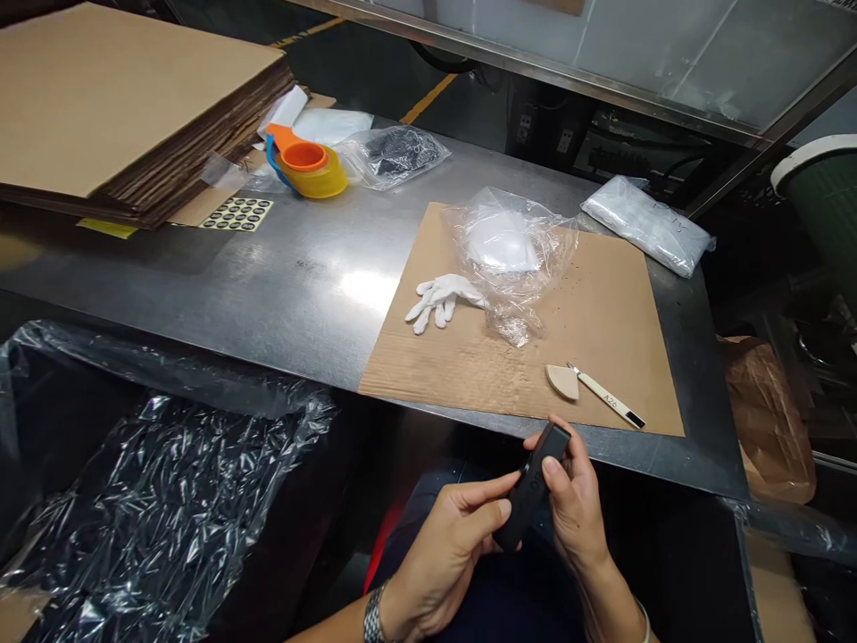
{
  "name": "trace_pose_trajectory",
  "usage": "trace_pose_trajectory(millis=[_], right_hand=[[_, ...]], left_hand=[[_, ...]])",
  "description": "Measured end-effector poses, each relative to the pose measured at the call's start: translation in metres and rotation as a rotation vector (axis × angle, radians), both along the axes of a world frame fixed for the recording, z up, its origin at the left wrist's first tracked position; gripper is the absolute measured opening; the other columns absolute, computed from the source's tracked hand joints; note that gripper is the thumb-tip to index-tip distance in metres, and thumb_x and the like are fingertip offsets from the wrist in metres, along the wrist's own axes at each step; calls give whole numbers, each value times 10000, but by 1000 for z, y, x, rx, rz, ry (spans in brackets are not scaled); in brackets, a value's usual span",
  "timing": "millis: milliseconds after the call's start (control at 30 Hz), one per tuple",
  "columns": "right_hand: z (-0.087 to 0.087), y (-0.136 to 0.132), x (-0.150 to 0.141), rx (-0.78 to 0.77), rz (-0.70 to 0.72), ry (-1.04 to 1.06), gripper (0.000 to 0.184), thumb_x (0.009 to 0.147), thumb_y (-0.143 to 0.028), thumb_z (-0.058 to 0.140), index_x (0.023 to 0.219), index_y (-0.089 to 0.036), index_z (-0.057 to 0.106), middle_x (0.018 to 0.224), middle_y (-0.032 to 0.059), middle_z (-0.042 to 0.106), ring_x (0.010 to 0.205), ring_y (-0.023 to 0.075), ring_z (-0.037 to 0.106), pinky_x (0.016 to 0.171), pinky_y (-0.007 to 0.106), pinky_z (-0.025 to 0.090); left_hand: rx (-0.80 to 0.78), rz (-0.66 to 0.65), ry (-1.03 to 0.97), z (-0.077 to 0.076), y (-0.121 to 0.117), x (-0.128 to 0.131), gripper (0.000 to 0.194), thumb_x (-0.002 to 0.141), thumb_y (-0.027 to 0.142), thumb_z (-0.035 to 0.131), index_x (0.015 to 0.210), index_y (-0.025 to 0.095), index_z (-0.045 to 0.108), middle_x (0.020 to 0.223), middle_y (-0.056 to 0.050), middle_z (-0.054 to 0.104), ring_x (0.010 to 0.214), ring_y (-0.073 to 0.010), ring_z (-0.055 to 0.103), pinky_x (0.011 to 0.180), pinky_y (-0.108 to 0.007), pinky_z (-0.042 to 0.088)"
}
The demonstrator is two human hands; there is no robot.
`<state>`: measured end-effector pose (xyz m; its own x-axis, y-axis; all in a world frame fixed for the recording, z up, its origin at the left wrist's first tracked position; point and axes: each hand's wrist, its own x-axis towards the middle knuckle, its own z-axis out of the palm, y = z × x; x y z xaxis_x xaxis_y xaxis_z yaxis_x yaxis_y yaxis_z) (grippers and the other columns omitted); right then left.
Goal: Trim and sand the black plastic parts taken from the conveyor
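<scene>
Both my hands hold a small black oblong part (534, 485) over my lap, just in front of the steel table edge. My left hand (450, 549) wraps its lower end with the thumb pressed on its face. My right hand (572, 496) pinches its upper end between thumb and fingers. On the brown cardboard sheet (603, 313) just beyond lie a small knife with a white handle (612, 399) and a tan wedge-shaped piece (562, 381).
A white glove (438, 299) and a clear plastic bag (512, 254) rest on the cardboard. An orange and yellow tape dispenser (308, 165), a stack of flat cardboard (127, 107), a sticker sheet (237, 214) and bagged items (646, 223) lie on the steel table (301, 286). A plastic-lined bin (147, 500) stands at my left.
</scene>
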<state>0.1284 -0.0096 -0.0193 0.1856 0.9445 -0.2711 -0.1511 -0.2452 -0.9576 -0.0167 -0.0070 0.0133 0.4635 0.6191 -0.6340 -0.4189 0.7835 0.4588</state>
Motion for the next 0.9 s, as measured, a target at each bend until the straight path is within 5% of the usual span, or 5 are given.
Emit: trace_pose_trajectory(millis=[200,900], right_hand=[[-2,0,0,-73,-35,154,490,784,-389,585,1218,-240,415,949,40,579,665,112,507,534,214,464],[-2,6,-1,-135,-37,171,442,788,-414,569,1164,-225,432,930,40,586,643,115,508,505,210,441]], left_hand=[[-12,2,-27,3,1,-1,325,729,214,635,1049,171,668,829,-104,672,730,-156,528,710,-335,440],[17,-15,-38,5,3,-3,356,731,171,642,1086,201,647,906,-76,656,757,-145,538,698,-309,462]])
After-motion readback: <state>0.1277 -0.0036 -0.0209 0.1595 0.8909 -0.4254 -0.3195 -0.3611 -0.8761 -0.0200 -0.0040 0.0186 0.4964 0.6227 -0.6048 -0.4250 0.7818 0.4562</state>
